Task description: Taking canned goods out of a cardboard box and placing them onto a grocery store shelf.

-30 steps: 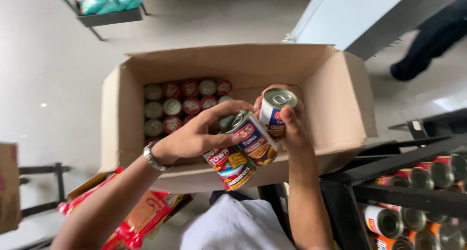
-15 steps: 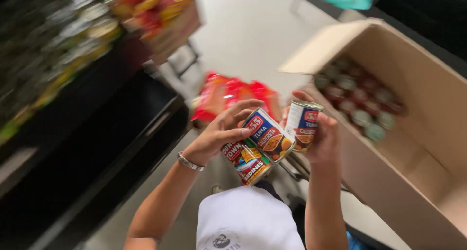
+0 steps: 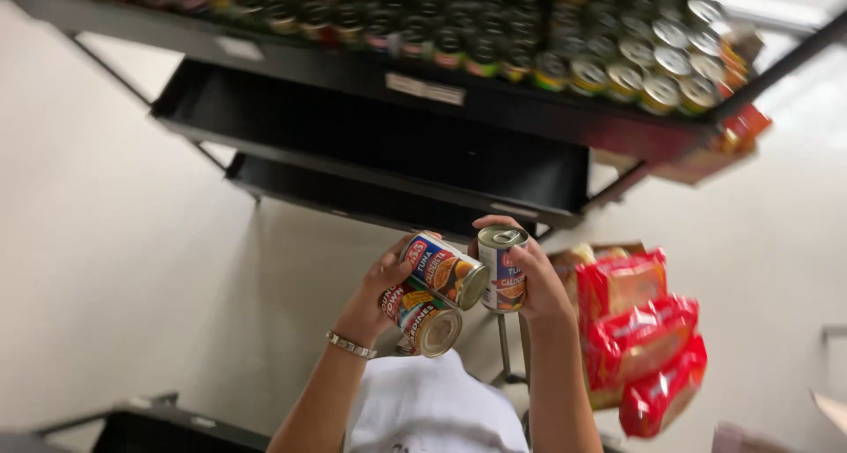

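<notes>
A: Hand state?

B: Two cans are gripped in the left hand. The upper can is lain on its side, blue and white label with red and orange print, its silver end turned toward the right hand. The lower can is pressed directly under it, touching it, its silver end faced toward the camera. The fingers are wrapped round the far side of both, with the thumb laid on the upper one. A metal bracelet is worn on that wrist.

A: Right?

B: One upright can is clasped in the right hand, with the pull-tab lid seen on top. It is held just beside the upper can; contact between the two cannot be told.

A: Position relative to the shelf rack?

B: All three cans are held below the black shelf rack, in front of its lowest tier. The middle tiers are seen dark. The top tier is packed with rows of cans, silver lids showing, blurred.

A: Anything else around the rack?

B: Red snack packets are stacked low, right of the rack's foot, just beside the right forearm. A white shirt is seen under the hands. A pale floor is seen left of the rack.
</notes>
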